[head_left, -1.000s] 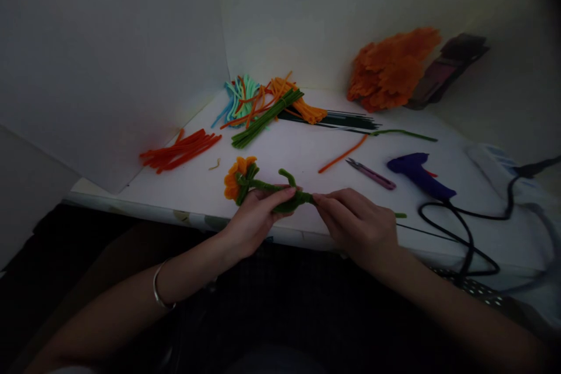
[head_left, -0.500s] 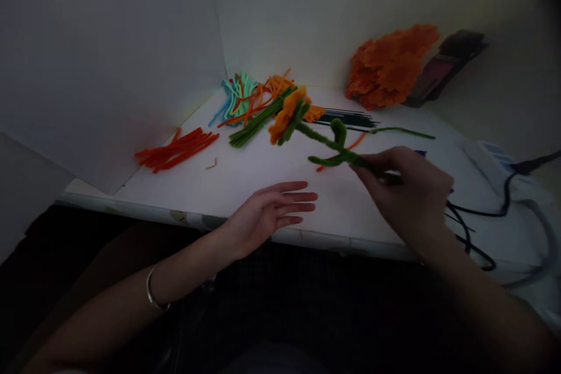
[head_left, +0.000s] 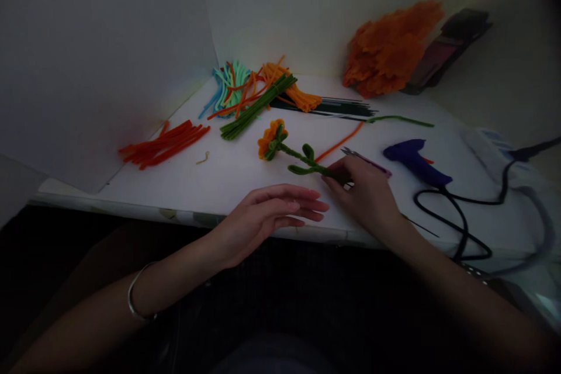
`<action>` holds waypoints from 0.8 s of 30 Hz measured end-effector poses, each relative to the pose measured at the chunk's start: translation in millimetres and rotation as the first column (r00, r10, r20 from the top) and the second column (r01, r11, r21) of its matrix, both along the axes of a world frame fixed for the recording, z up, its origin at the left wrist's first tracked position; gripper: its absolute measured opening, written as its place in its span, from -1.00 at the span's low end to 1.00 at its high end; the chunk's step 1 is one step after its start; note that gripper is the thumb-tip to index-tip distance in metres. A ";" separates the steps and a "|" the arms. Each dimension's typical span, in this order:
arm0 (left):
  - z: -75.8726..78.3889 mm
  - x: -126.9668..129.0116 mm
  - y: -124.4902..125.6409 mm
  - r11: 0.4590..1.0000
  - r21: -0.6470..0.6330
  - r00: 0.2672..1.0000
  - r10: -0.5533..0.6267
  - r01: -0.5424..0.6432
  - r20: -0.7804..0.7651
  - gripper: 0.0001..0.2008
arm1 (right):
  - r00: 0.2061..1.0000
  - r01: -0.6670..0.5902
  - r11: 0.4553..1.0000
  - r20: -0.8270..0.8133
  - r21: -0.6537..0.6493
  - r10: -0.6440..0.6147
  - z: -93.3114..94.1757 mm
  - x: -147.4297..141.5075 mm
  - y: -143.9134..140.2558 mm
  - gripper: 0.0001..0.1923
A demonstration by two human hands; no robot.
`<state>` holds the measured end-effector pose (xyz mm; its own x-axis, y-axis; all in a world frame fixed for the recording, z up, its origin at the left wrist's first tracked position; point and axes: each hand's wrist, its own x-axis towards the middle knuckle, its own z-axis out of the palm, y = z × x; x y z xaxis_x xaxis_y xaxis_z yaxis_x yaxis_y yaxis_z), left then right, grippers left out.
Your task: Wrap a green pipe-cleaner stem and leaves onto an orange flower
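Observation:
Between the fingers of my right hand [head_left: 363, 190] is the stem of a pipe cleaner flower [head_left: 272, 139]. Its orange head points left, and two green leaf loops stand out from the stem. My left hand [head_left: 267, 216] hovers by the table's front edge with its fingers stretched out, holding nothing, a little below the stem. Just behind the right hand lie small scissors [head_left: 372, 165], partly hidden by it. An orange pipe cleaner [head_left: 339, 141] runs behind the flower, joining a green pipe cleaner [head_left: 403, 120] at its far end.
Bundles of red [head_left: 164, 145], green [head_left: 258, 106] and mint pipe cleaners [head_left: 232, 85] lie at the left and back, near dark wires [head_left: 346, 107]. A blue glue gun [head_left: 416, 160] with a black cord sits right. Orange flowers [head_left: 390, 49] stand at the back wall beside a dark object.
My right hand has brought the flower down and left, closer to the table. The scissors and glue gun, hidden before, now show. My left hand stays outstretched nearby.

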<state>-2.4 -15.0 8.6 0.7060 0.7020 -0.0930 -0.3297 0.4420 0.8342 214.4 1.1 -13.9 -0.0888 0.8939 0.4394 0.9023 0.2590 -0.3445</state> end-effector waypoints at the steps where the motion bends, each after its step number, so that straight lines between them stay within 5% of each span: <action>1: -0.1 0.0 0.2 1.000 -0.003 1.000 0.004 -0.004 0.001 -0.76 | 1.000 -0.004 1.000 0.007 -0.013 0.004 -0.2 -0.7 -0.7 -0.92; 9: -3.9 2.0 2.6 0.998 0.043 0.998 0.044 -0.043 -0.035 -0.77 | 0.980 0.001 0.997 0.200 -0.077 0.015 2.3 -0.2 -7.4 -0.85; 24: -1.1 2.5 -3.2 0.909 0.417 0.956 0.141 -0.021 -0.258 -0.81 | 0.961 -0.108 0.976 0.270 0.190 0.053 36.0 17.6 -37.7 -0.83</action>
